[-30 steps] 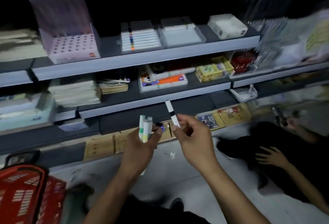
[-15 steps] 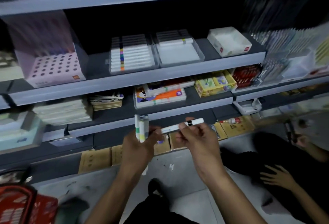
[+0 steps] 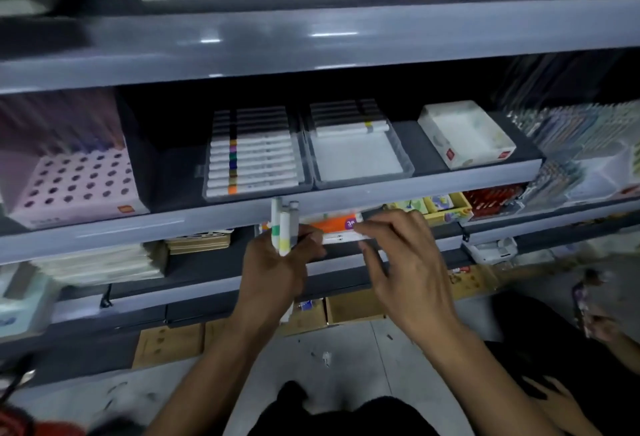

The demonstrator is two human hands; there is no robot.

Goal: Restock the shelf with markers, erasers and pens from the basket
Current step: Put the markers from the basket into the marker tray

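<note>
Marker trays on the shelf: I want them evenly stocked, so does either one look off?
Yes. The right tray holds only a few markers at its back, its front bare, while the left tray is filled nearly to its front. The left hand holds a bunch of markers just below them. Nothing looks spilled or damaged.

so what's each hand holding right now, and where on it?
Left hand grips a bundle of markers round their lower halves. Right hand pinches a single white marker near its right end.
</note>
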